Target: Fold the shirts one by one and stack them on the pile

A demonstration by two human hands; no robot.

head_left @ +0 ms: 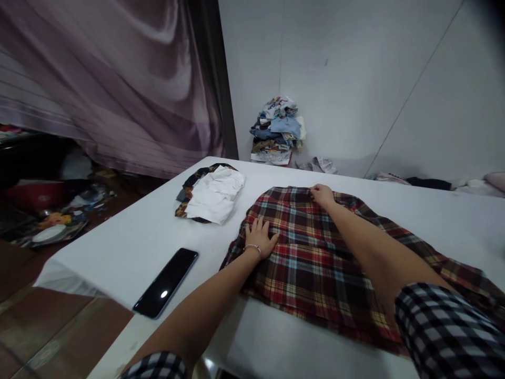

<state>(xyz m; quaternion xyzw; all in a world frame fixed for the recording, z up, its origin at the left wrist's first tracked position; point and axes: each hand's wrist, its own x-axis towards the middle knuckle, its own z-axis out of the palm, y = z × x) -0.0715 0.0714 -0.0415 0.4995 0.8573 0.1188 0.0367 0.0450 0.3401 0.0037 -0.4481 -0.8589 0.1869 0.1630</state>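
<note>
A red, brown and yellow plaid shirt point(311, 263) lies spread over the white table, running off toward the right edge of the view. My left hand point(260, 239), with a thin bracelet at the wrist, rests flat on its left part, fingers spread. At the far edge of the cloth, my right hand point(322, 196) has its fingers closed on the fabric. My right forearm crosses over the shirt and hides some of it.
A black phone point(168, 281) lies on the white table point(118, 231) left of my left arm. Behind it sit folded clothes, a white one point(216, 195) on top. Against the wall rises a clothes pile point(278, 131). A purple curtain point(158, 79) hangs at left.
</note>
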